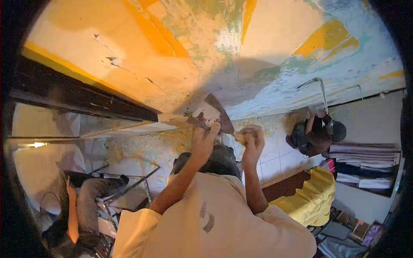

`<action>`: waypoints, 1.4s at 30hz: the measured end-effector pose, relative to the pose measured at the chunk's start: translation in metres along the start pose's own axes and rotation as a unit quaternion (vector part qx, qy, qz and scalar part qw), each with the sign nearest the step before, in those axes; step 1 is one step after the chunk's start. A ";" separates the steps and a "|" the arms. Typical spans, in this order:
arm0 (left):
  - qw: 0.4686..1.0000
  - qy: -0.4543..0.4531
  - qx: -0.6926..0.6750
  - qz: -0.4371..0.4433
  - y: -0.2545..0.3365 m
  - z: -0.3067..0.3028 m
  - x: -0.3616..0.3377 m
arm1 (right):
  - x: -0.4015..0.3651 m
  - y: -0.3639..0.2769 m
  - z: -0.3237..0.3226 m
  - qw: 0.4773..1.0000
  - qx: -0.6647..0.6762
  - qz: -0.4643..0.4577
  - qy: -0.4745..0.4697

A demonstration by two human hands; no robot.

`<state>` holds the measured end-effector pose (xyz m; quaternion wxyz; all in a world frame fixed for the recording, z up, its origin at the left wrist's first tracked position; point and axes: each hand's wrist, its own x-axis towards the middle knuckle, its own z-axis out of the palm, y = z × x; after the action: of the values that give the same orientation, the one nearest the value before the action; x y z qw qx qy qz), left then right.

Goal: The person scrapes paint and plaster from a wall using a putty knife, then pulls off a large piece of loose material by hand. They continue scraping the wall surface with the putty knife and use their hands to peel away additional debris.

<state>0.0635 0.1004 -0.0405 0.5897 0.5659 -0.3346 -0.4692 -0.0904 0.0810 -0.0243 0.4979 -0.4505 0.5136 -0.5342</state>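
Observation:
A flat triangular metal blade (208,112) with pale paste and dark stains stands near the wall in the middle. My left hand (204,144) is closed on its lower edge, the thumb lying on its face. My right hand (253,141) is closed around a short, light-coloured handle (238,137) at the blade's right corner. Whether that handle belongs to the same blade or to a second tool cannot be made out. Above both hands spreads the patchy wall (163,64), with peeling yellow, cream and green paint and a few cracks.
A dark beam (81,101) runs along the left. Below it, a person (88,202) sits by a metal frame (144,185). Another person (316,133) in dark clothes is at the right, near a bent metal rod (323,94). Yellow cloth (305,200) and shelved stacks (365,157) are lower right.

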 end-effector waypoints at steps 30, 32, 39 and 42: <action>0.927 0.287 -0.069 0.230 0.045 0.064 0.061 | 0.062 -0.041 0.053 0.939 -0.229 -0.137 -0.219; 0.933 0.281 -0.101 0.202 0.042 0.063 0.061 | 0.065 -0.048 0.058 0.939 -0.216 -0.142 -0.227; 0.906 0.332 -0.128 0.230 0.056 0.074 0.056 | 0.058 -0.050 0.052 0.931 -0.256 -0.120 -0.232; 0.916 0.319 -0.136 0.202 0.061 0.069 0.057 | 0.062 -0.053 0.056 0.933 -0.227 -0.153 -0.234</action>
<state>0.0296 0.0183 0.0209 0.8184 0.5203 -0.1692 -0.1759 -0.0442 0.0126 0.0307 0.4008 -0.7372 0.4145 -0.3523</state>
